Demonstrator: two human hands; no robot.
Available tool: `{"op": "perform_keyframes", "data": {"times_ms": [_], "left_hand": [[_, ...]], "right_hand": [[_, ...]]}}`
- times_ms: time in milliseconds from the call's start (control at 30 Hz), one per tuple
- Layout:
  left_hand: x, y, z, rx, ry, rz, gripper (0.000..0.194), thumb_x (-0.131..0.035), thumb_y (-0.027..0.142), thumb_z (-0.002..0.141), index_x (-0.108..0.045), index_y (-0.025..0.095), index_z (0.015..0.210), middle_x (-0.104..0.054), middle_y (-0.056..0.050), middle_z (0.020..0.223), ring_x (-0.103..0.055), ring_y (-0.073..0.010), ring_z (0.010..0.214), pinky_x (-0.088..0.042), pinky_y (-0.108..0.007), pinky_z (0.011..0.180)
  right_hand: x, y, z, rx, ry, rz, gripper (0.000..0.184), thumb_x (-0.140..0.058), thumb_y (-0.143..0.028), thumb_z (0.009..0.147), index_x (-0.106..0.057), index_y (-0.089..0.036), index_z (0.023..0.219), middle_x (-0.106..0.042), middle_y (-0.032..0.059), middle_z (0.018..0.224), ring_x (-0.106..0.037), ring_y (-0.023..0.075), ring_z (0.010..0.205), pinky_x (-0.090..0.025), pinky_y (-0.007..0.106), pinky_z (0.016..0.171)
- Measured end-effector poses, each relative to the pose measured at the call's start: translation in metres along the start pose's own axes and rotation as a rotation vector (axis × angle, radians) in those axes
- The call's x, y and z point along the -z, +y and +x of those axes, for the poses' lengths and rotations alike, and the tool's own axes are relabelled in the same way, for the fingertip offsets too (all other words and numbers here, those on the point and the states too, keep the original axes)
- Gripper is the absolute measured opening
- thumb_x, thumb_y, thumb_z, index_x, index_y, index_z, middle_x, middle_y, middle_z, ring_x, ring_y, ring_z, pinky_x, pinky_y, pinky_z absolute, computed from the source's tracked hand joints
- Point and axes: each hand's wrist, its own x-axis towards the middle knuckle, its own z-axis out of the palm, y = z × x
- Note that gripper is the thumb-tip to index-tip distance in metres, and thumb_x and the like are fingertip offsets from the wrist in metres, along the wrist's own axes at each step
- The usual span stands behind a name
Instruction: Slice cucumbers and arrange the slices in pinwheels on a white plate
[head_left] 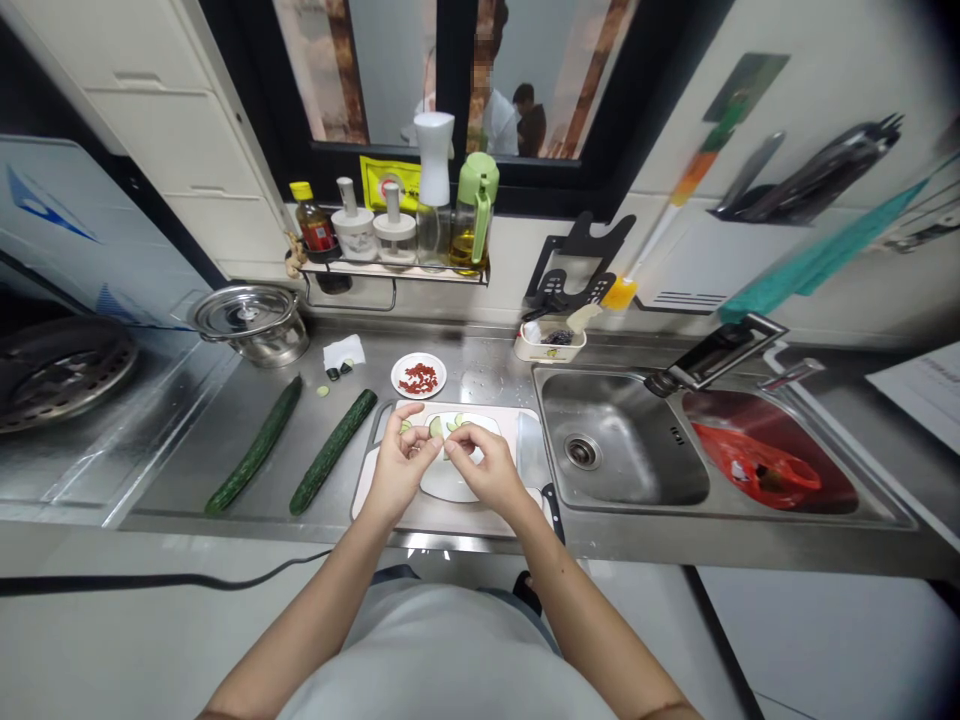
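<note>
Over a white plate (450, 488) on the cutting board (420, 522), my two hands meet at the fingertips. My left hand (401, 465) is closed in a pinch on a thin, pale green cucumber slice (436, 427). Thumb and forefinger of my right hand (489, 468) are pressed together at the slice's edge; the exact contact is partly hidden. More slices lie on the plate behind the fingers. At the board's right side rests a kitchen knife (531, 450), its black handle toward me. Two whole cucumbers (334, 452) lie on the counter left of the board.
Behind the board stands a small plate of chopped red pieces (418, 377). Cucumber ends lie by a white tissue (344, 352). A lidded steel pot (259, 325) stands back left. To the right is a double sink (622, 440) with a red bag (757, 475). A shelf (397, 270) holds seasoning bottles.
</note>
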Motion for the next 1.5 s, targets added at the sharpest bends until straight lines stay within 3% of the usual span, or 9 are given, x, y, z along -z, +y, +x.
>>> {"op": "perform_keyframes", "data": {"times_ms": [533, 800, 933, 1233, 1500], "left_hand": [[-0.01, 0.0, -0.002, -0.181, 0.043, 0.182, 0.044, -0.064, 0.024, 0.078, -0.048, 0.021, 0.119, -0.056, 0.004, 0.075, -0.055, -0.0094, 0.069, -0.042, -0.022, 0.071], [-0.014, -0.014, 0.001, -0.205, 0.06, 0.208, 0.041, -0.063, 0.026, 0.078, -0.055, 0.019, 0.117, -0.058, 0.001, 0.081, -0.055, -0.0105, 0.072, -0.045, -0.024, 0.075], [-0.014, -0.026, 0.008, -0.15, 0.057, 0.165, 0.034, -0.065, 0.026, 0.074, -0.06, 0.019, 0.107, -0.061, -0.001, 0.082, -0.056, -0.0116, 0.074, -0.045, -0.024, 0.074], [-0.02, -0.058, 0.029, 0.012, -0.014, 0.063, 0.026, -0.073, 0.03, 0.063, -0.057, 0.018, 0.079, -0.058, 0.004, 0.063, -0.055, -0.0098, 0.062, -0.042, -0.021, 0.061], [-0.03, -0.106, 0.046, 0.095, -0.052, 0.265, 0.014, -0.067, 0.025, 0.065, -0.06, 0.016, 0.073, -0.063, 0.001, 0.069, -0.058, -0.0103, 0.065, -0.044, -0.021, 0.064]], "right_hand": [[0.0, 0.006, 0.005, -0.193, 0.021, 0.23, 0.014, -0.061, -0.032, 0.077, -0.061, -0.019, 0.071, -0.062, 0.0004, 0.067, -0.057, 0.0132, 0.068, -0.046, 0.025, 0.065], [0.002, 0.01, 0.009, -0.268, -0.04, 0.321, 0.014, -0.06, -0.029, 0.075, -0.06, -0.018, 0.067, -0.058, -0.0019, 0.06, -0.055, 0.0109, 0.06, -0.045, 0.023, 0.06], [0.006, 0.015, 0.01, -0.316, -0.061, 0.304, 0.013, -0.059, -0.029, 0.075, -0.059, -0.018, 0.067, -0.058, -0.0023, 0.06, -0.053, 0.0097, 0.057, -0.044, 0.021, 0.057], [0.045, 0.046, 0.022, -0.313, -0.39, 0.059, 0.018, -0.059, -0.033, 0.078, -0.061, -0.015, 0.075, -0.059, -0.0018, 0.06, -0.052, 0.0092, 0.056, -0.042, 0.02, 0.056], [0.065, 0.07, 0.049, -0.37, -0.714, -0.506, 0.016, -0.057, -0.02, 0.076, -0.07, -0.011, 0.079, -0.067, 0.0008, 0.066, -0.056, 0.0105, 0.062, -0.041, 0.019, 0.06]]}}
